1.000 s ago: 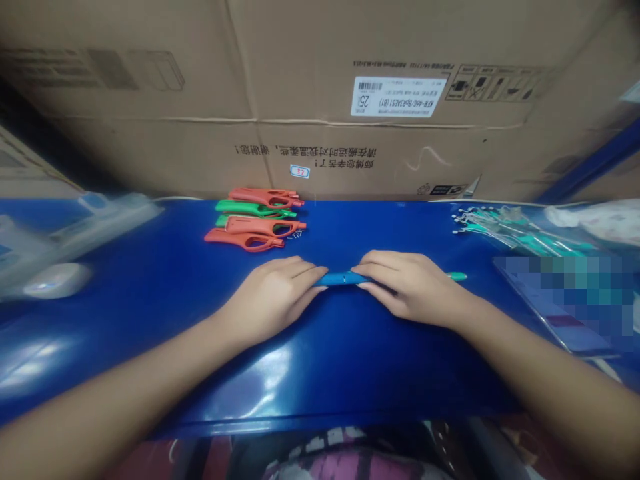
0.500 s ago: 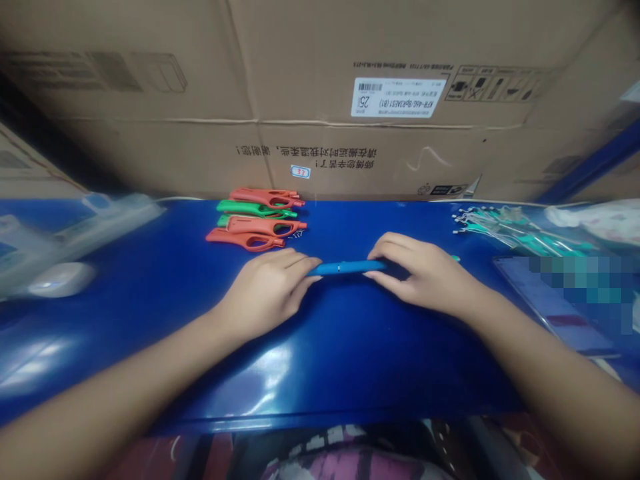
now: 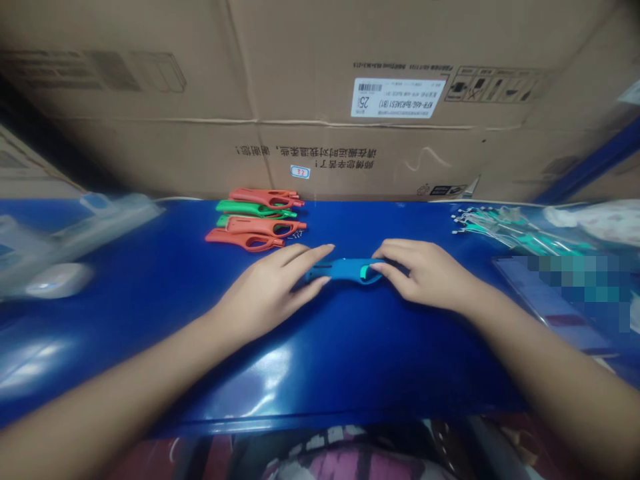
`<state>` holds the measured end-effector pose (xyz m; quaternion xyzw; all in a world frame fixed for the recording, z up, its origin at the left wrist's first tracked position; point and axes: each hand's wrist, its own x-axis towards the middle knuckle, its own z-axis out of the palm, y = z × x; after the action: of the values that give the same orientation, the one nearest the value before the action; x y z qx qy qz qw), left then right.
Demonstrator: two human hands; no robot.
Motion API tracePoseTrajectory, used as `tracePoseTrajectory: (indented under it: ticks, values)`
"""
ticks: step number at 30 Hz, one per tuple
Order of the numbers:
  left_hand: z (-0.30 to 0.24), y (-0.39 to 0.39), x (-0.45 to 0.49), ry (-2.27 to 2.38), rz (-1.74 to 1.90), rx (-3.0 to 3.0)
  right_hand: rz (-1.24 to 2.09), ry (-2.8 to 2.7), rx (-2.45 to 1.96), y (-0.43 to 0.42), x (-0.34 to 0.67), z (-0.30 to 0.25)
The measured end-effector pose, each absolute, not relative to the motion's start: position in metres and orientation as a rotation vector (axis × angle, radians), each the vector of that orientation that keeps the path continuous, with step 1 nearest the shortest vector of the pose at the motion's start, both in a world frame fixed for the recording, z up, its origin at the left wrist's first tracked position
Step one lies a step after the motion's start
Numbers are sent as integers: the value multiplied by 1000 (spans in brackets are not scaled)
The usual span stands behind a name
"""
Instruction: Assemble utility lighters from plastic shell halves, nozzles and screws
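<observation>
A blue plastic handle piece (image 3: 345, 270) with a green part at its right end lies on the blue table (image 3: 325, 360) between my hands. My left hand (image 3: 273, 287) rests on the table with its fingers stretched out, the fingertips pressing the piece's left end. My right hand (image 3: 425, 273) curls around the piece's right end, thumb on the green part. A pile of orange and green handle pieces (image 3: 257, 220) lies just behind my left hand.
A large cardboard box (image 3: 320, 100) stands along the back of the table. Green parts with metal wires (image 3: 505, 227) lie at the back right beside a flat sheet (image 3: 560, 300). A pale rounded object (image 3: 57, 280) and clear bags (image 3: 75, 227) are at the left.
The blue piece has turned from edge-on to lying flat, showing its wider side. My left fingers have stretched out over its end and my right hand has shifted slightly left.
</observation>
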<state>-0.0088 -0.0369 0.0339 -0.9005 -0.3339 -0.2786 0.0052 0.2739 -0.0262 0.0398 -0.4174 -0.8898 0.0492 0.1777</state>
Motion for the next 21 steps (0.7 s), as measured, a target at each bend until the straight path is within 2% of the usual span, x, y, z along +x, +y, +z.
tracePoseTrajectory:
  ticks: [4, 10, 21]
  values:
    - [32, -35, -10, -930, -868, -2895, 349, -2496, -1241, -27, 270, 39]
    - [29, -36, -10, -915, -885, -2928, 396, -2494, -1097, -30, 265, 42]
    - [28, -46, -6, -863, -896, -3009, 99, -2529, -747, -42, 257, 33]
